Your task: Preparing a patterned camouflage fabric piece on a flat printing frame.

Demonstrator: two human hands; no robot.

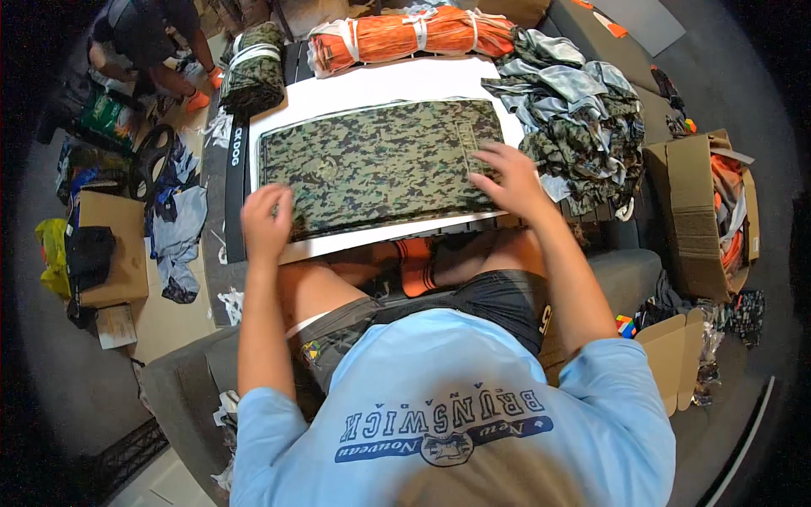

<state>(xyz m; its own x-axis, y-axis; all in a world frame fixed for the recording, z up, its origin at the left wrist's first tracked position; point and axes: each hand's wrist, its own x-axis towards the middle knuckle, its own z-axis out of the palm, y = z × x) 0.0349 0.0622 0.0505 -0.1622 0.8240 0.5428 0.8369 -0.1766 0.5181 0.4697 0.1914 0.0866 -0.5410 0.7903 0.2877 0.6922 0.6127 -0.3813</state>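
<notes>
A flat rectangular piece of camouflage fabric (380, 160) lies on a white board (338, 247) on the table in front of me. It has a round mark at its left and a narrow strip near its right end. At its near left corner is my left hand (267, 224), slightly blurred, with its fingers curled in and the thumb beside them. What those fingers hold, if anything, is hidden. My right hand (511, 179) is over the fabric's right end, thumb and forefinger spread apart, holding nothing.
An orange bundle tied with white straps (414, 38) lies along the table's far edge. Left of it sits a tied camouflage roll (255, 72). Crumpled camouflage fabric (583, 127) is heaped at the right. Cardboard boxes (688, 215) stand beside me; another person (156, 42) bends at the far left.
</notes>
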